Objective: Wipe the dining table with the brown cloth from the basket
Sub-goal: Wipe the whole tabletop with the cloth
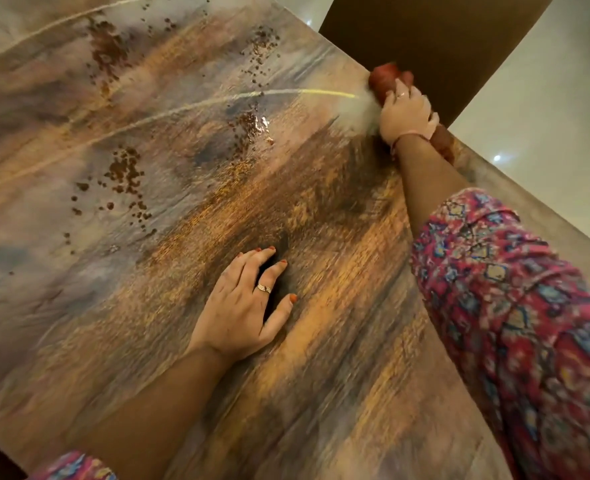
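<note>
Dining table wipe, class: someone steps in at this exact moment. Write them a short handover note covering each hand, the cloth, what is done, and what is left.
Right hand: pressing the brown cloth on the dining table at its far right edge, beside a chair back.
Left hand: empty, flat on the table, bracing.
Done: cloth is in use; how much is wiped cannot be told.
Left: probably the remaining tabletop.

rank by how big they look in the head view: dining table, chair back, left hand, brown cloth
1. dining table
2. chair back
3. left hand, though it lies nearer the camera
4. brown cloth, mostly hidden under the right hand
</note>
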The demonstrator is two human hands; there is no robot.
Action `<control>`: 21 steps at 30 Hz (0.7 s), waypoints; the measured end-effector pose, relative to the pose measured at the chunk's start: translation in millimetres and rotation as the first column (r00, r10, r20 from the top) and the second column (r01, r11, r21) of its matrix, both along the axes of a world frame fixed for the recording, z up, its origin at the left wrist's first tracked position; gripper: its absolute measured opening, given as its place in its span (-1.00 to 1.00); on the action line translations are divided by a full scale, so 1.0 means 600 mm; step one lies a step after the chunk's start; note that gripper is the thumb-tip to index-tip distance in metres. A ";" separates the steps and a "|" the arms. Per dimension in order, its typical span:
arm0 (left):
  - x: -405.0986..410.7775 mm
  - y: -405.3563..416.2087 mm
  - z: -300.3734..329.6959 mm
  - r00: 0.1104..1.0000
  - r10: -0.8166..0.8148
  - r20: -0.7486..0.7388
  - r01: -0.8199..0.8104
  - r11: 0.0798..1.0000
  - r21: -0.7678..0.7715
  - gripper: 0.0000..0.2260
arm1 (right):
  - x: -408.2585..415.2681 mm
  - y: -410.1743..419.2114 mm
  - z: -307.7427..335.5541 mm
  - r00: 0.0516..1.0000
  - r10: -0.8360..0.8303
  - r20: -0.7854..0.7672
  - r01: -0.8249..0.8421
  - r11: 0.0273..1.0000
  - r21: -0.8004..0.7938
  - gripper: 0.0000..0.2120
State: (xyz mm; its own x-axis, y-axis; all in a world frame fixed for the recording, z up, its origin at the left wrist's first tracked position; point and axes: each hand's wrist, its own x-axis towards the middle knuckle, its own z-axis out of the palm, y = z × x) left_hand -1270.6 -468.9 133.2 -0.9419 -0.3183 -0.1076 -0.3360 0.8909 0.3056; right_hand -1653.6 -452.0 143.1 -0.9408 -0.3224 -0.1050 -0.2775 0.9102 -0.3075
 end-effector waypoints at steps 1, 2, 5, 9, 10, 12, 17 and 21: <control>0.000 -0.001 0.000 1.000 -0.002 -0.002 0.002 1.000 -0.001 -0.50 | 0.007 -0.007 -0.003 0.999 -0.045 0.015 0.044 0.999 0.015 -0.55; 0.000 -0.001 -0.001 1.000 -0.007 -0.003 0.007 1.000 -0.001 -0.50 | 0.029 -0.013 -0.006 0.999 -0.040 0.009 0.040 0.999 0.029 -0.54; -0.001 0.000 -0.002 1.000 -0.016 0.010 0.016 1.000 -0.012 -0.50 | 0.153 0.002 -0.020 0.980 0.184 -0.081 -0.183 0.983 0.025 -0.54; -0.001 0.001 0.000 0.999 -0.026 0.037 0.026 0.999 -0.019 -0.49 | 0.339 0.081 -0.022 0.834 0.533 -0.144 -0.537 0.843 0.010 -0.59; -0.001 0.001 0.000 0.999 -0.028 0.042 0.029 0.999 -0.018 -0.49 | 0.348 0.091 -0.023 0.813 0.566 -0.137 -0.569 0.822 0.013 -0.61; -0.002 0.002 0.002 0.999 -0.027 0.044 0.027 1.000 -0.013 -0.48 | 0.311 0.083 -0.018 0.801 0.582 -0.139 -0.583 0.812 0.043 -0.61; -0.001 -0.002 -0.003 0.999 -0.025 0.039 0.025 1.000 0.005 -0.48 | 0.068 -0.031 -0.004 0.940 0.323 -0.108 -0.316 0.945 0.078 -0.56; -0.002 -0.002 -0.004 0.999 -0.018 0.040 0.017 1.000 0.012 -0.49 | -0.014 -0.096 0.000 0.998 0.045 0.041 -0.046 0.999 0.020 -0.53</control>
State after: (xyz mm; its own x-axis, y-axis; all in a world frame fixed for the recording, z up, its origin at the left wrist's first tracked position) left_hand -1271.6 -470.0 131.1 -0.9421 -0.3005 -0.1490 -0.3327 0.8932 0.3024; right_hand -1661.7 -509.7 143.3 -0.9199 -0.3625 -0.1493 -0.3070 0.9030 -0.3007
